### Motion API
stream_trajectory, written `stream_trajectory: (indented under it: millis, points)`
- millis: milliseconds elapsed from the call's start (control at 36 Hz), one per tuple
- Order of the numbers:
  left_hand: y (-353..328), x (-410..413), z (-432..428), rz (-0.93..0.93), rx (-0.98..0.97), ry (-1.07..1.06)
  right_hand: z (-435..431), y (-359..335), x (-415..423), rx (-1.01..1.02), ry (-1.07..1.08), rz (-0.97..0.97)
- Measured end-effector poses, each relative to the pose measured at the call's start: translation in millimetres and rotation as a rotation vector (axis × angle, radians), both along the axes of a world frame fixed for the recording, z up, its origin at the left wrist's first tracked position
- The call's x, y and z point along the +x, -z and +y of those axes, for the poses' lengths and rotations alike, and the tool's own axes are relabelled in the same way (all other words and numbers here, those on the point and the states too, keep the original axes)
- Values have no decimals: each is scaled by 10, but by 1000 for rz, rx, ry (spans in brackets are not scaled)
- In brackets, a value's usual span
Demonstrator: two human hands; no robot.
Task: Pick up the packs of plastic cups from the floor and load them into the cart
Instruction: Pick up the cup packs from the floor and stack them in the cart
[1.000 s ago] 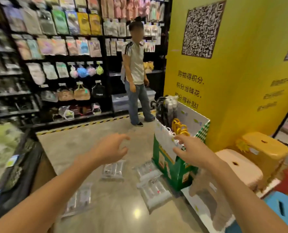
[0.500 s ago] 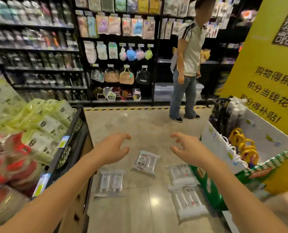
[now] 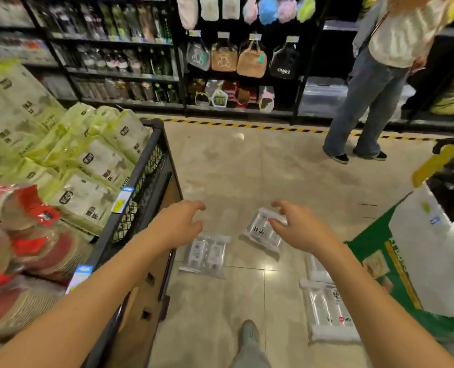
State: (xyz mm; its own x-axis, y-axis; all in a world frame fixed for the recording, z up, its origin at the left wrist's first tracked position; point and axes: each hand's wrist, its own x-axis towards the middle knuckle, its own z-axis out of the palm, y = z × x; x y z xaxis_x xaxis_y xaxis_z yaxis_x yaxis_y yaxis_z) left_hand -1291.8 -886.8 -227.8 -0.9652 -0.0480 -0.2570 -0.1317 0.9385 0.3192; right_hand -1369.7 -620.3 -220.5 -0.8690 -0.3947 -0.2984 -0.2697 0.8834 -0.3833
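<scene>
Both hands hold nothing: the left hand (image 3: pixel 183 221) and the right hand (image 3: pixel 300 227) are stretched forward over the floor, with the fingers loosely curved and spread apart. The fingertips of the right hand lie, in the view, over the near edge of one pack of plastic cups (image 3: pixel 260 236); whether they touch it, I cannot tell. This pack lies a little turned on the beige floor tiles (image 3: pixel 247 168). A second pack (image 3: pixel 207 254) lies flat near it, below the left hand and close to the side of the cart. Two more lie at the right, partly hidden by the right forearm: the nearer pack (image 3: pixel 329 312) and, just behind it, the farther pack (image 3: pixel 316 266) (only a strip of it shows).

The black mesh cart (image 3: pixel 151 158) stands at the left, close beside the left forearm, loaded high with pale green packages (image 3: pixel 87 160) and stacks with red labels (image 3: pixel 34 235). At the right a green and white cardboard display box (image 3: pixel 411 261) stands close to the right arm, so the packs lie on the floor between cart and box. One shoe (image 3: pixel 249 332) of the wearer is on the tiles at the bottom. Farther off, a bystander in jeans (image 3: pixel 366 102) stands near the yellow and black floor tape (image 3: pixel 247 126), well apart from the packs, before dark shelves with hanging bags (image 3: pixel 251 58).
</scene>
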Motion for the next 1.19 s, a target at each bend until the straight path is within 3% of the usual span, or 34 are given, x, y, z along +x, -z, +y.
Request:
stream_trajectory:
  millis: [278, 417, 556, 778, 861, 917, 1194]
  points:
    - [189, -907, -469, 44, -228, -65, -584, 414, -1318, 33, -125, 5]
    - [580, -1345, -775, 30, -176, -93, -938, 690, -1743, 80, -114, -13]
    - [1430, -1726, -1041, -54, -21, -125, -1216, 1381, -1948, 87, -19, -108]
    - [3294, -1980, -1311, -240, 146, -234, -1563, 3274, -1921, -20, 154, -388]
    - [4107, -1952, -1357, -341, 253, -320, -1662, 4091, -1873, -63, 217, -486]
    - [4687, -1931, -1397, -346, 319, -488, -1716, 4689, -1861, -81, 222, -523]
    - [7361, -1993, -1758, -524, 242, -549, -1807, 7601, -1803, -106, 241, -591]
